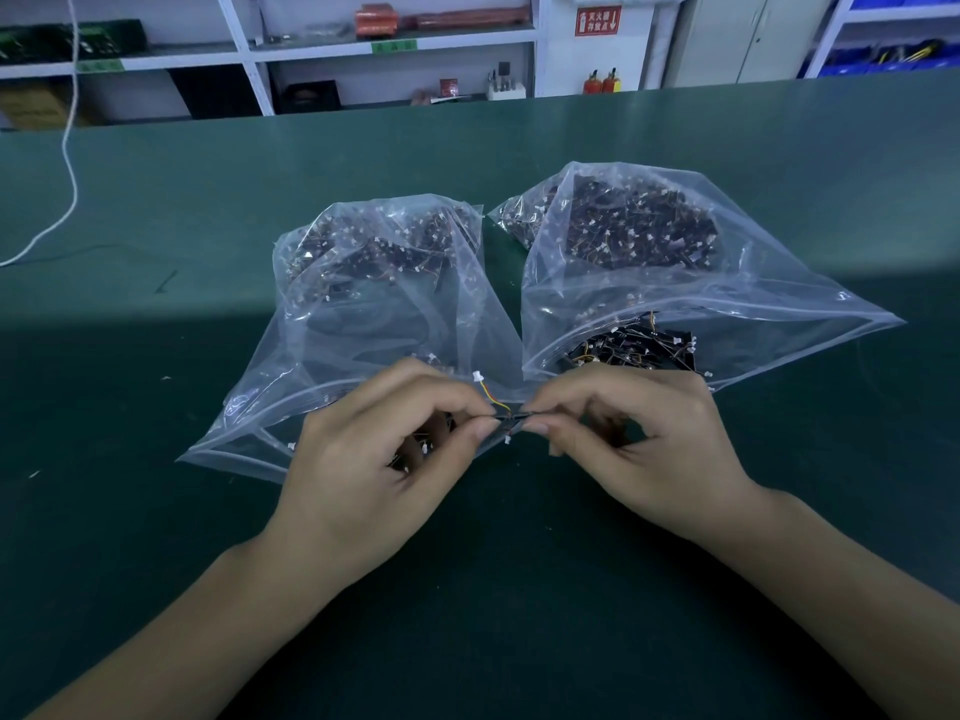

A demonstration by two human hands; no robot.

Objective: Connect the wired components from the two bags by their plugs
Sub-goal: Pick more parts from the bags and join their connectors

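Near the desk's front edge, left hand and right hand pinch one small wired component between fingertips; behind, left bag and right bag lie mid-desk, touching.

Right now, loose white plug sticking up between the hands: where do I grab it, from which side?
Pinch the white plug by its body, coming from above. It stands free at the end of its yellow and red wires, above the left hand and right hand, which both pinch the parts below.
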